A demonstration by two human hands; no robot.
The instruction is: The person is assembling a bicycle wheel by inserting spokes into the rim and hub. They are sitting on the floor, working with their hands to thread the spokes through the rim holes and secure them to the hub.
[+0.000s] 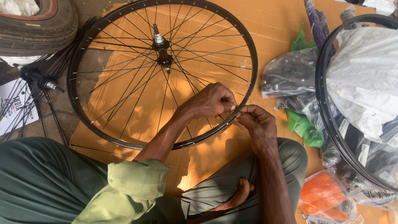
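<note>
A black bicycle wheel rim (83, 45) with thin spokes and a metal hub (159, 43) lies flat on brown cardboard (273, 20). My left hand (211, 101) reaches inside the rim at its near right side, fingers pinched on a spoke close to the rim. Just outside that part of the rim, my right hand (257, 122) has its fingertips pressed to the rim edge where the spoke meets it. The two hands almost touch. What the fingertips hold is too small to tell.
A second black rim (321, 89) lies at the right over plastic bags of parts (290, 72). Green bags (304, 128) and an orange bag (323, 197) sit near my right knee. A tyre (37, 25) and another spoked hub (43, 81) are at the left.
</note>
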